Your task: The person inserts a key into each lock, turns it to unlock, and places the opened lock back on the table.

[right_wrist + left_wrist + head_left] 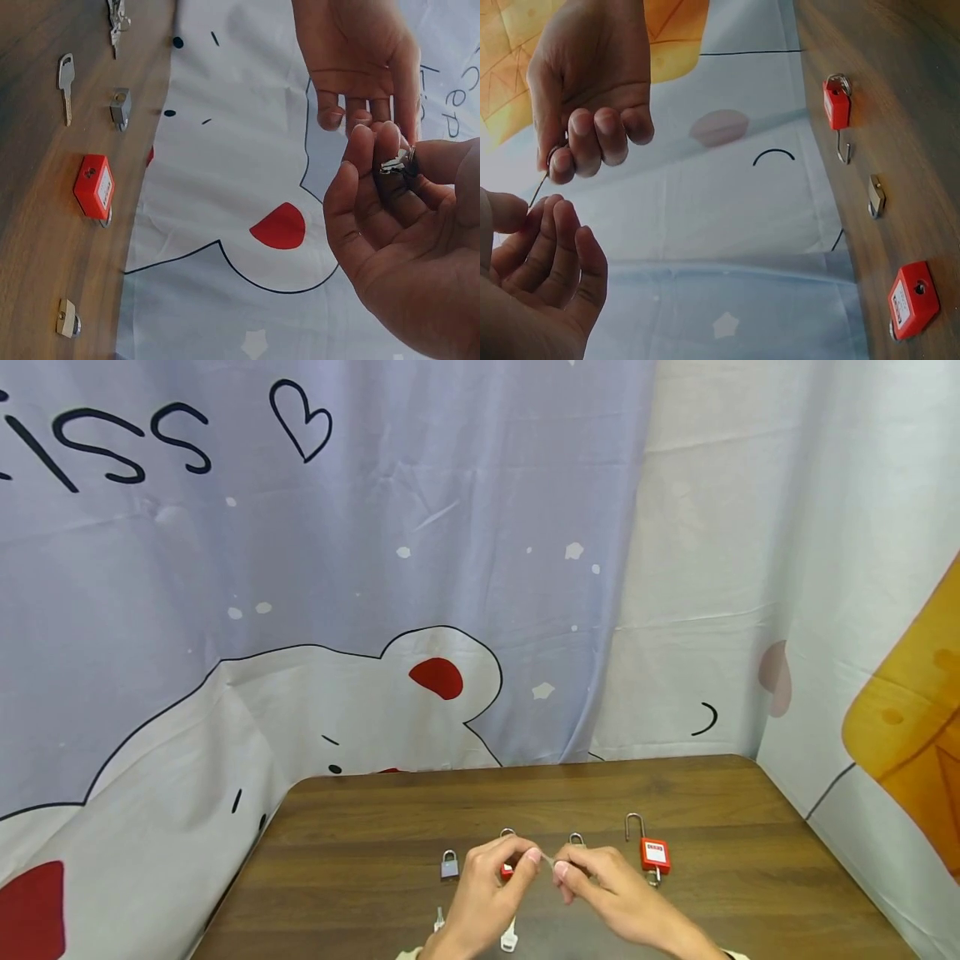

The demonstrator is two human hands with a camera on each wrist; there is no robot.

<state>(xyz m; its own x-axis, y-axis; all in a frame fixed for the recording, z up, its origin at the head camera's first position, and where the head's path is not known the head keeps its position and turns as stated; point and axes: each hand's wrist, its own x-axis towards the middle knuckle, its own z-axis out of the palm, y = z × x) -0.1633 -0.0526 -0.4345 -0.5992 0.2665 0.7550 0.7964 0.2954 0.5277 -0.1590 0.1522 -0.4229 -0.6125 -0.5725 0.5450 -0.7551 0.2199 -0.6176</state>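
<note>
First, head view: left hand [483, 891] and right hand [611, 895] raised over the wooden bench [360, 827], fingertips nearly meeting at a small key bunch [548, 859]. Only a thin sliver of it shows; long axis slopes from the left fingertips down to the right. Grey padlock [449, 867] lies left of the hands, shackle pointing away from the person. Red padlock with open shackle [655, 853] lies to the right, shackle likewise pointing away. Lone flat key [509, 937] near the left hand, bow toward the person.

Left wrist view: left hand pinches the lower end of a slim shank, thumb against forefinger; right hand, fingers curled, grips the upper end at a small ring [553, 156]. Shank runs obliquely, lower left to upper right. Brass padlock [877, 193] and second red padlock [915, 300] rest on the bench.

Right wrist view: right hand grasps the bunch between thumb and bent fingers. Silver metal lies roughly crosswise, right end slightly higher; cannot tell which end is the tip. Left fingertips partly hidden here.
</note>
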